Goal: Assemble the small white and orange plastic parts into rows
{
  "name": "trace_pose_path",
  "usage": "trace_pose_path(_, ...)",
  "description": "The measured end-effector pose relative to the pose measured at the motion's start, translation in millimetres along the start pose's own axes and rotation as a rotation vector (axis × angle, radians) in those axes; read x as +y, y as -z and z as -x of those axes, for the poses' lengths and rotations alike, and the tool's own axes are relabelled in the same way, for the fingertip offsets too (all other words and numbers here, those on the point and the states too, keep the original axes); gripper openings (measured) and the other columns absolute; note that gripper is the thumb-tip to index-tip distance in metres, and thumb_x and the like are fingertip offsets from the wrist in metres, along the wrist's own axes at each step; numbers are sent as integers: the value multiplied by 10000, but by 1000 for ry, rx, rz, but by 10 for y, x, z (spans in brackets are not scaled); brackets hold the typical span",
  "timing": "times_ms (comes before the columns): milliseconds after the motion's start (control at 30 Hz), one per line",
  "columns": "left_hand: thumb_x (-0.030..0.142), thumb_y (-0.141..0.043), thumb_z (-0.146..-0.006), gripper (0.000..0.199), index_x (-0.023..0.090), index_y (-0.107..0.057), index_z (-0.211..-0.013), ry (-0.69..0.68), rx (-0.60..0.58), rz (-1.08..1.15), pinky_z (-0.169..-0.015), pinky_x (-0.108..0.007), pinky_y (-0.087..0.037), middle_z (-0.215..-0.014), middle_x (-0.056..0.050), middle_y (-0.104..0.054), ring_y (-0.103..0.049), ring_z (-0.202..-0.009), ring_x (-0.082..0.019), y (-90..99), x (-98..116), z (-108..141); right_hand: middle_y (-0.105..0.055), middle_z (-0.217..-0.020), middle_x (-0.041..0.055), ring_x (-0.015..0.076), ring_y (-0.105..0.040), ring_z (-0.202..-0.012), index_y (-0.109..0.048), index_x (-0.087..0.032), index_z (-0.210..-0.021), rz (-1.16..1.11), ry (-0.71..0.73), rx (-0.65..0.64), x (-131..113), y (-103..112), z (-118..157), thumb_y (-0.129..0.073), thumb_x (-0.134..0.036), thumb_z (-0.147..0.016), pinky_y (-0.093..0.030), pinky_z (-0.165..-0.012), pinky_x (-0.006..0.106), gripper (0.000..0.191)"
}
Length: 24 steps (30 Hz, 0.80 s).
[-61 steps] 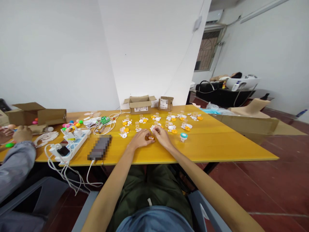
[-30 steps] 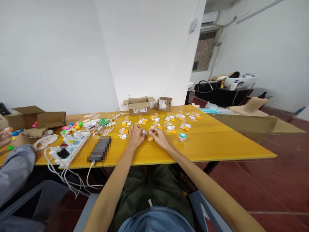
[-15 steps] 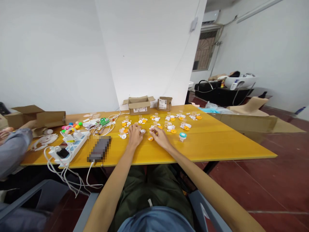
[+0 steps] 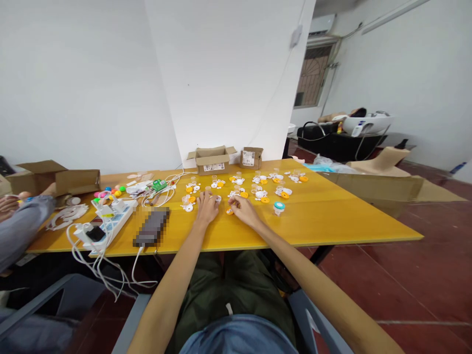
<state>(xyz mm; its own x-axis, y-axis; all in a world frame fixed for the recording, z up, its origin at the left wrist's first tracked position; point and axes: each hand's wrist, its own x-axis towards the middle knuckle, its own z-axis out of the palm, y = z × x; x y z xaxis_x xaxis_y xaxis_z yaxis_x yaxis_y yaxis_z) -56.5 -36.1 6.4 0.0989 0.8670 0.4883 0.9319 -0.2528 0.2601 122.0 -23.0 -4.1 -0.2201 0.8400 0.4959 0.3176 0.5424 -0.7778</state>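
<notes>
My left hand point(image 4: 207, 210) is low over the wooden table, its fingers bent around the near side of a small white round plastic part point(image 4: 219, 199). Just to the right, my right hand point(image 4: 244, 210) has thumb and fingers pinched together; anything between them is too small to make out. By its fingertips lies an orange disc point(image 4: 229, 211) with something pale at its centre. Small groups of white discs, orange wheels point(image 4: 265, 200) and clear cups point(image 4: 254, 189) spread beyond both hands. To the right stands a clear and white piece with a teal ring top point(image 4: 279, 207).
An open cardboard box point(image 4: 212, 161) and a smaller carton point(image 4: 251, 158) stand against the wall. Left are a power strip point(image 4: 117, 223) with cables, a pixelated dark device point(image 4: 152, 227), coloured balls point(image 4: 110, 191) and another person's sleeve point(image 4: 25, 228). The table point(image 4: 332, 216) extends right.
My left hand has shifted slightly over the white part, which shows less now. The right hand has barely moved. The other person's arm has moved a little to the right.
</notes>
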Motion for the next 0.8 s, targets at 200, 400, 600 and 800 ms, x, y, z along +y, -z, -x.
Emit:
trace_pose_path(200, 267, -546, -915, 191, 279, -699, -1028, 11, -1, -4, -977, -500, -434, -1243, -120, -590, -503, -1189, -324, -23, -25, 4, -731, -822, 4, 184, -643, -705, -660, -244, -761, -16, 5, -35, 28, 2, -3, -547, -101, -626, -534, -724, 318, 227)
trace_pose_path(400, 269, -559, -907, 172, 270, -693, -1015, 34, -7, 3, -984, -499, -427, -1252, -123, -598, -506, -1196, -333, -27, -25, 1, -724, -812, 1, 184, -634, -701, -668, -244, -780, -29, 0, -78, 13, 10, 4, -557, -90, -620, -531, -720, 322, 248)
trace_pose_path(600, 235, -541, -906, 206, 276, -686, -1046, 27, 9, 32, -982, -489, -433, -1251, -110, -600, -499, -1191, -318, 58, 65, 5, -719, -806, 4, 192, -643, -729, -664, -238, -771, -62, 3, -77, -2, 5, -1, -525, -103, -623, -537, -744, 330, 243)
trace_pose_path(800, 175, -539, -878, 199, 258, -683, -989, -121, -15, 134, -983, -436, -445, -1076, -75, -626, -532, -1103, -273, 169, 175, 25, -710, -762, 7, 209, -660, -757, -628, -250, -720, -72, -27, 67, 41, 12, -22, -473, -101, -639, -538, -766, 346, 230)
